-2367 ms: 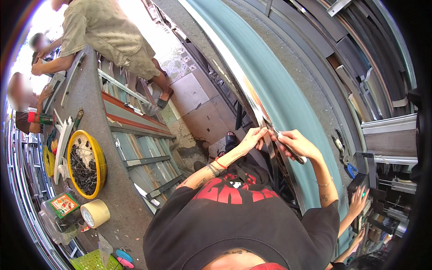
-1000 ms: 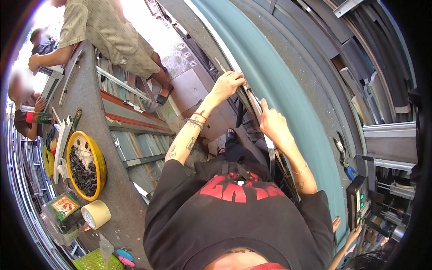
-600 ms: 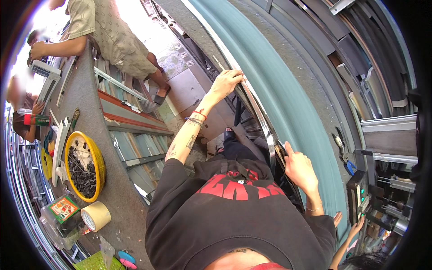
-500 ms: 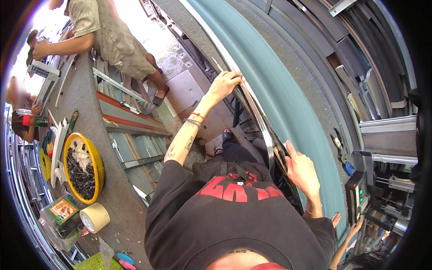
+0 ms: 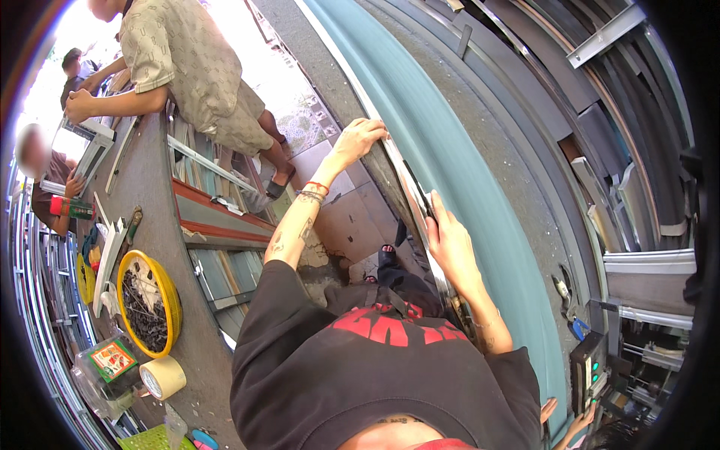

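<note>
A long, narrow silver metal profile lies along the near edge of a teal sheet on the right-hand bench. My left hand grips the profile's edge at its farther part, thumb and fingers closed, fingertips partly hidden. Nearer to me, my right hand rests against the profile, index finger stretched forward and thumb beneath it. Between them sits a thin black strip that runs along the profile toward my left hand. Its near end is hidden by the palm.
On the left bench stand a yellow basket of black scraps, a tape roll and a clear plastic jar. Pliers lie beyond the teal sheet. A person works far left; another person's hands show lower right.
My right hand has slid forward along the profile, closer to my left hand. The black strip now shows at its fingers. My left hand keeps its grip while the view has shifted slightly.
</note>
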The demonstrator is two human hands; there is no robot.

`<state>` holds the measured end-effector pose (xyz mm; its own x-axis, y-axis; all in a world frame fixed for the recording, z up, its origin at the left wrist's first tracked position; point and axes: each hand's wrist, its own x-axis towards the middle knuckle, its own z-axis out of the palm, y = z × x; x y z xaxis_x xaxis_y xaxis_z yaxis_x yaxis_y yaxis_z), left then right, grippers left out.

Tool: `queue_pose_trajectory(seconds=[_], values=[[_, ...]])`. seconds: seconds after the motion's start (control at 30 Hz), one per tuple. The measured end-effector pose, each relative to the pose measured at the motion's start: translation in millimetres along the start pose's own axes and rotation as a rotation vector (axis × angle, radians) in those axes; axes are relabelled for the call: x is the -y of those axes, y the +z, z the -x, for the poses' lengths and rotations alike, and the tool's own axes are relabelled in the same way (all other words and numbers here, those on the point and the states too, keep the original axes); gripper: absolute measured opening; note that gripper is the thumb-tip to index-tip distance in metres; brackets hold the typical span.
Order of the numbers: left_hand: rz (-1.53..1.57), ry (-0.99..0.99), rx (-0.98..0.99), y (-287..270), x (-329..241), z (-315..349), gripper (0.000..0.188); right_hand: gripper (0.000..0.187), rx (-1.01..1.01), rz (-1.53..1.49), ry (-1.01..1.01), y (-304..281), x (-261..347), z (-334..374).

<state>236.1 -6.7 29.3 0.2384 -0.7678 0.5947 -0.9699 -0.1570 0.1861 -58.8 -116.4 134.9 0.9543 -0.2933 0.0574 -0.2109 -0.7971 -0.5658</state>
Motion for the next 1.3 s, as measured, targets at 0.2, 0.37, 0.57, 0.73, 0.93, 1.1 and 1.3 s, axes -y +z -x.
queue_pose_trajectory(seconds=[0.2, 0.37, 0.57, 0.73, 0.93, 1.1, 1.3], values=[[0.070, -0.057, 0.057, -1.0, 11.7, 8.9, 0.012, 0.050, 0.066, 0.107, 0.032, 16.4, 6.7, -54.6], [0.139, -0.049, 0.051, 0.8, 16.2, 10.4, 0.011, 0.048, 0.123, 0.160, 0.135, 24.8, 20.0, -67.1], [0.256, -0.029, 0.022, -1.1, 19.1, 9.8, 0.015, 0.048, 0.093, 0.199, 0.149, 43.4, 26.0, -77.7], [0.236, -0.052, 0.012, -1.1, 20.5, 10.4, 0.012, 0.047, 0.107, 0.246, 0.151, 50.0, 25.8, -81.2], [0.243, -0.025, -0.017, 1.4, 22.5, 11.3, 0.011, 0.054, 0.035, 0.589, 0.025, 63.5, 25.6, -82.1], [0.197, 0.019, -0.019, 3.8, 24.4, 11.5, 0.015, 0.058, 0.103, 0.686, 0.005, 65.8, 31.8, -86.3], [0.191, 0.017, -0.067, 6.0, 24.9, 13.6, 0.016, 0.066, 0.333, 0.566, 0.150, 13.1, 38.2, -21.1]])
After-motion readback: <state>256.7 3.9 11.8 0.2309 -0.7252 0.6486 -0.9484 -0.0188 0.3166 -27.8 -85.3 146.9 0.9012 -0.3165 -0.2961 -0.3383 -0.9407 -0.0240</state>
